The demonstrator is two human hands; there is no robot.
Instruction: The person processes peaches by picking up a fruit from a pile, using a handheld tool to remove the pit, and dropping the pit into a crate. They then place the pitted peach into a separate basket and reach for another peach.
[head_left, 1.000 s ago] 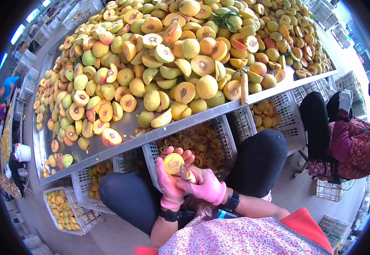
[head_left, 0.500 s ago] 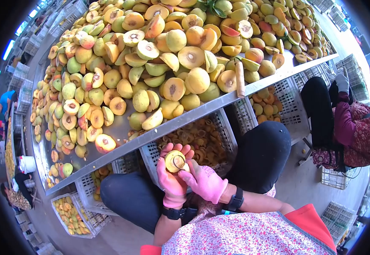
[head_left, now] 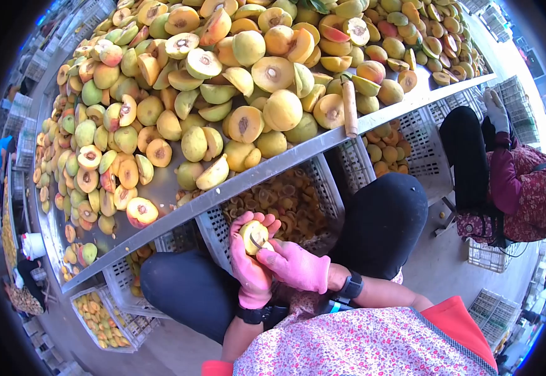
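In my left hand, in a pink glove, lies a yellow peach half, cut face up, with the fingers wrapped round it. My right hand, also gloved in pink, is closed on a small tool with a curved metal blade, which touches the cut face. Most of the tool's handle is hidden in the glove. Both hands are above a white crate that holds cut peach pieces.
A metal table bears a large heap of halved peaches. A wooden handle rests at its edge. More crates with fruit stand below. Another person sits at the right.
The peach half has tilted in my left hand, and the curved blade sits at a different angle on it. The whole view has shifted slightly, with the table appearing further left.
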